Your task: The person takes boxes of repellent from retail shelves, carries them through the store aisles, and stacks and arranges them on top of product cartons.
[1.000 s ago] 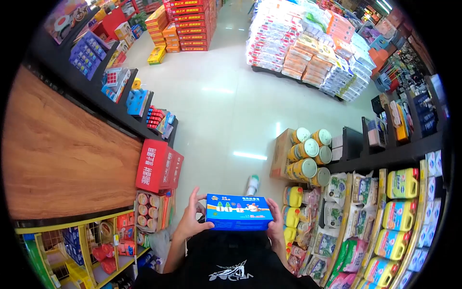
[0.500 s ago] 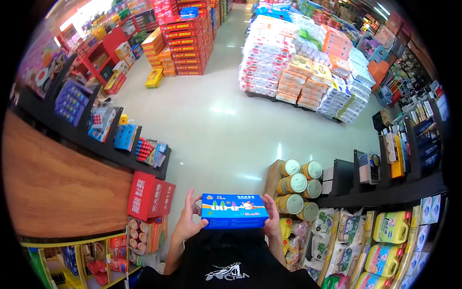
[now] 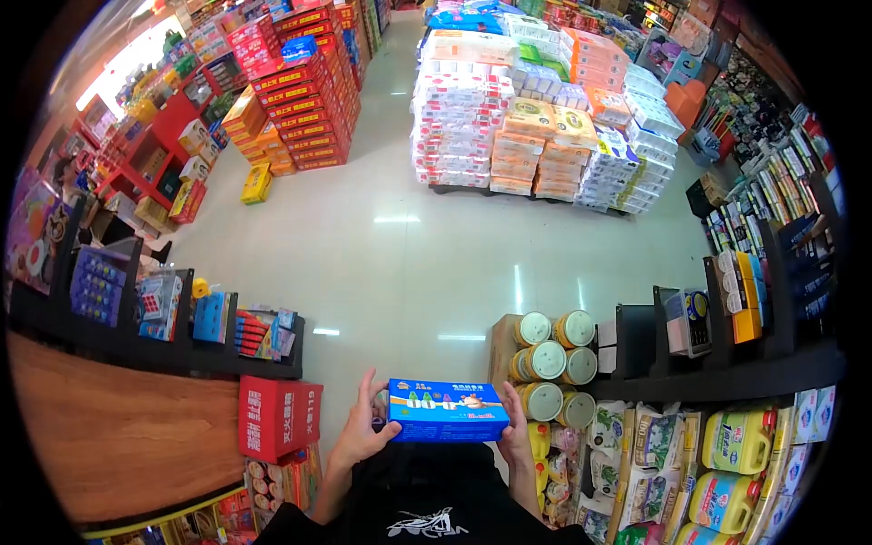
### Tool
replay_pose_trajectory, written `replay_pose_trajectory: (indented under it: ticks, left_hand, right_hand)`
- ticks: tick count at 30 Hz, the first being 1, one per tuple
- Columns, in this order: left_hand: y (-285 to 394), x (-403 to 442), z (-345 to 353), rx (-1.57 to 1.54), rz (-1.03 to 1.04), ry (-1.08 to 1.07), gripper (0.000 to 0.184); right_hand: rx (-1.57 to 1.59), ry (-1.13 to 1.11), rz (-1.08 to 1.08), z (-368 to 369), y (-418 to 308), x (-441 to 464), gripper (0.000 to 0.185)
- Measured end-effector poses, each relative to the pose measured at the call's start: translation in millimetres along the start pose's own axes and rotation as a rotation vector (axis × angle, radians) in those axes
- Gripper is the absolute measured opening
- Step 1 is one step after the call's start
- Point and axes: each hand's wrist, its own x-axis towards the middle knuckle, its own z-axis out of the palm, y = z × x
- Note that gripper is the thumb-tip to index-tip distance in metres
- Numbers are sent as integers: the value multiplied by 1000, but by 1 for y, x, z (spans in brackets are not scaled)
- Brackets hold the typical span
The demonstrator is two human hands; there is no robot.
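Observation:
A flat blue carton (image 3: pixel 447 411), printed with small bottles and white lettering, is held level in front of my dark shirt. My left hand (image 3: pixel 363 427) grips its left end, the thumb against the front face and a finger raised beside it. At the opposite end, my right hand (image 3: pixel 516 431) supports the carton along its short side. Some right fingers are hidden behind or under it.
A red box (image 3: pixel 280 418) stands by the wooden counter (image 3: pixel 136 427) on my left. Several round lidded tubs (image 3: pixel 546 361) and yellow jugs (image 3: pixel 738 440) are on the right. Stacked paper packs (image 3: pixel 463 118) and red cartons (image 3: pixel 304 109) stand ahead on the shiny floor.
The camera view has turned a little, so the paper packs and red cartons sit further left. The carton has shifted slightly right and down in view, still between both hands.

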Motion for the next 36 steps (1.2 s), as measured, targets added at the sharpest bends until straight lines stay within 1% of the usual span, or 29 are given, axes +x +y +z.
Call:
replay_pose_trajectory:
  ticks: [2, 5, 10, 16, 20, 23, 25, 29, 32, 33, 36]
  left_hand:
    - [-3, 13, -15, 0, -41, -34, 107]
    - [-11, 34, -31, -39, -43, -52, 107]
    - [-13, 69, -84, -10, 4, -88, 109]
    - [-23, 91, -164, -24, 12, -25, 113]
    - [-34, 95, -218, 12, 28, 29, 114]
    - [-41, 93, -253, -31, -23, 70, 117]
    - [-46, 91, -274, -29, -7, 89, 121]
    - [-66, 80, -308, -138, 42, 91, 126]
    - [-61, 74, -331, -145, -56, 103, 127]
    - [-64, 74, -335, -210, -84, 134, 128]
    - [-85, 77, -346, -248, -96, 191, 130]
  right_hand:
    - [6, 30, -1, 11, 1, 11, 123]
    - [27, 69, -29, 24, 8, 30, 121]
    - [24, 95, -72, 56, 26, 68, 117]
    - [7, 35, -68, 125, 46, 125, 113]
    - [-10, -18, -50, 166, 65, 164, 115]
    - [-23, -73, -37, 194, 82, 188, 113]
    - [-24, -97, -30, 212, 94, 204, 112]
    - [-97, -163, -1, 235, 108, 224, 112]
    - [-163, -230, 21, 249, 115, 243, 113]
    - [-183, -248, 40, 254, 118, 248, 113]
    - [-222, -278, 98, 264, 121, 262, 112]
